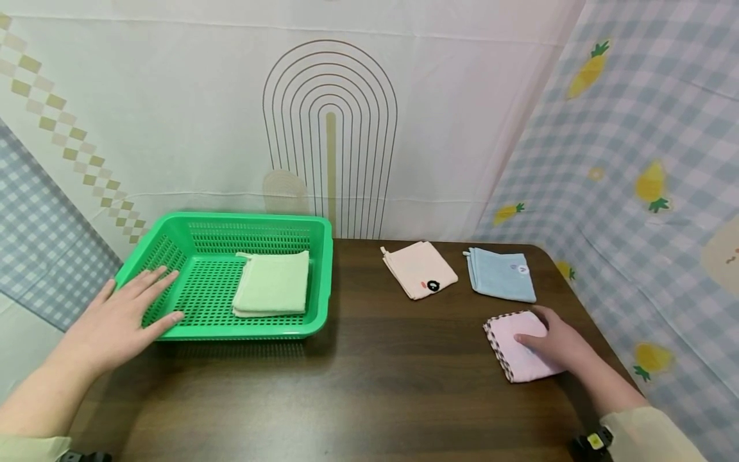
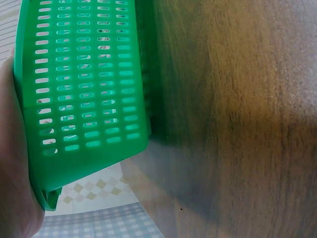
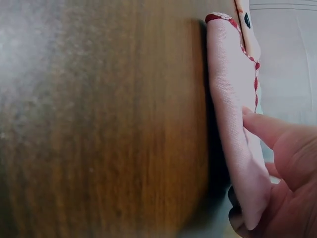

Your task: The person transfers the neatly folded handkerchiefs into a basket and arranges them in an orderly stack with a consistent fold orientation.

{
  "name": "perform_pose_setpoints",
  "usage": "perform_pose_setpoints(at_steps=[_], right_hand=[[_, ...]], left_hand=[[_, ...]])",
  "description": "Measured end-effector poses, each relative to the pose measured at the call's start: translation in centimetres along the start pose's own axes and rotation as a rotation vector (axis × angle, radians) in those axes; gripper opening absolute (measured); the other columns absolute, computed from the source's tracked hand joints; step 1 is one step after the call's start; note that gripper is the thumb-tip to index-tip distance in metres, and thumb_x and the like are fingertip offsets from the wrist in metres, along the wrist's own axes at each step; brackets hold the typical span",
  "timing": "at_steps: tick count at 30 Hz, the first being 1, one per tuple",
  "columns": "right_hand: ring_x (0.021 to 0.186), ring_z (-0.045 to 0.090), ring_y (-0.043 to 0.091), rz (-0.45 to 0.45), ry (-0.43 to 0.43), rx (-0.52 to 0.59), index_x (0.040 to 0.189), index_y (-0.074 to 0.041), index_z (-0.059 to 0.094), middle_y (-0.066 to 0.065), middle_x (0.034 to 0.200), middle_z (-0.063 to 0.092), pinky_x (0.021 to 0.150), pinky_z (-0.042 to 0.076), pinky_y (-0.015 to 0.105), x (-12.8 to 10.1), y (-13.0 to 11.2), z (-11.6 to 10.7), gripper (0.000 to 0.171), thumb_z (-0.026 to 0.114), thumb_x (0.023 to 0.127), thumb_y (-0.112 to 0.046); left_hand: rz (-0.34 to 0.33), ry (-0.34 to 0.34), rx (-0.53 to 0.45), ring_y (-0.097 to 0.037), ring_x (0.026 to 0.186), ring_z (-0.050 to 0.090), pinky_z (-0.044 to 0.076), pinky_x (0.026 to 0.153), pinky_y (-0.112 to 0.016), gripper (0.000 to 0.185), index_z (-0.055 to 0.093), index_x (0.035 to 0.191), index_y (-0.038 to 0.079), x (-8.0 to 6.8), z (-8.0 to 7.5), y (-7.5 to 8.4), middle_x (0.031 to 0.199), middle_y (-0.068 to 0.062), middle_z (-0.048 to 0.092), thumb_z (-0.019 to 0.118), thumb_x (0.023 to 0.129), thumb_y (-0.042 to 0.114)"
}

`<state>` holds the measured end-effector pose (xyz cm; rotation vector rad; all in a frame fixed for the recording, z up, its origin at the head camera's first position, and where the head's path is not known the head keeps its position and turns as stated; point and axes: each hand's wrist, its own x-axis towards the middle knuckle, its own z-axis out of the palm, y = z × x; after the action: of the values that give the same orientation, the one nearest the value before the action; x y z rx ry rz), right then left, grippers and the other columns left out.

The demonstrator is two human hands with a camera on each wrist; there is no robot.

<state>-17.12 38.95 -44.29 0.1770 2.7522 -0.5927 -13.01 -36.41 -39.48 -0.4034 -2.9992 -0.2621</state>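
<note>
Basically a dark wood table [image 1: 375, 372] with a green basket [image 1: 314, 273] at its left, perforated plastic, stiff and light by the look of it, likely to slide if pushed. Left hand [image 1: 124, 314] lies flat on the basket's near-left rim, fingers straight and spread, gripping nothing; the left wrist view shows the palm against the basket's outer wall. Inside the basket sits a folded green cloth [image 1: 271, 283]. Right of the basket, well apart, lie a folded peach cloth [image 1: 419, 269] and a folded blue cloth [image 1: 500, 274] side by side near the far edge. Nearest the person at right is the folded pink cloth [image 1: 514, 350], trimmed in a dark red edge. Right hand [image 1: 560, 343] rests on its right part; fingers look bent over its edge, but whether it pinches I can't tell. Cloth looks soft, light, floppy, unbreakable; it would probably unfold if lifted by one layer, so best pinched through all layers at the edge or a corner.
</note>
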Motion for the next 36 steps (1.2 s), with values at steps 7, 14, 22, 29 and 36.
perform_pose_setpoints(at_steps=[7,14,22,29,36], right_hand=[[0.129,0.034,0.06,-0.035,0.019,0.027,0.152,-0.003,0.025,0.042,0.146,0.029,0.099,0.034,0.071,-0.01,0.12,0.07,0.098,0.069,0.085,-0.059],[0.131,0.033,0.057,-0.072,0.006,0.068,0.144,-0.007,0.04,0.038,0.147,0.031,0.101,0.031,0.071,-0.12,0.16,0.04,0.076,0.073,0.088,-0.046],[0.134,0.033,0.055,-0.107,-0.036,0.113,0.135,-0.007,0.058,0.033,0.146,0.04,0.103,0.029,0.069,-0.19,0.48,0.07,0.057,0.072,0.09,-0.04],[0.133,0.035,0.055,-0.128,-0.068,0.111,0.136,-0.007,0.058,0.034,0.146,0.041,0.102,0.032,0.069,-0.3,0.57,-0.09,0.055,0.07,0.092,-0.038],[0.129,0.043,0.052,-0.206,-0.052,0.061,0.135,-0.007,0.06,0.033,0.14,0.048,0.099,0.038,0.065,-0.54,0.7,-0.45,0.057,0.073,0.089,-0.039]], left_hand=[[-0.001,0.008,-0.002,-0.044,0.145,0.025,-0.018,0.117,-0.051,0.084,0.015,0.161,0.024,-0.12,0.02,0.14,0.162,-0.017,0.023,0.057,0.096,0.054],[-0.009,0.004,-0.007,-0.042,0.146,0.023,-0.019,0.117,-0.05,0.083,0.015,0.161,0.023,-0.23,0.03,0.16,0.162,-0.016,0.023,0.057,0.096,0.054],[-0.015,0.001,-0.011,-0.042,0.147,0.021,-0.019,0.117,-0.049,0.084,0.015,0.161,0.023,-0.24,-0.02,0.12,0.163,-0.016,0.022,0.057,0.096,0.054],[-0.012,0.002,-0.017,-0.042,0.146,0.022,-0.019,0.117,-0.05,0.084,0.015,0.161,0.023,-0.21,-0.1,0.21,0.163,-0.016,0.022,0.058,0.095,0.054],[-0.012,0.009,-0.014,-0.042,0.146,0.022,-0.018,0.117,-0.049,0.084,0.015,0.161,0.024,-0.2,-0.17,0.25,0.163,-0.015,0.022,0.058,0.095,0.055]])
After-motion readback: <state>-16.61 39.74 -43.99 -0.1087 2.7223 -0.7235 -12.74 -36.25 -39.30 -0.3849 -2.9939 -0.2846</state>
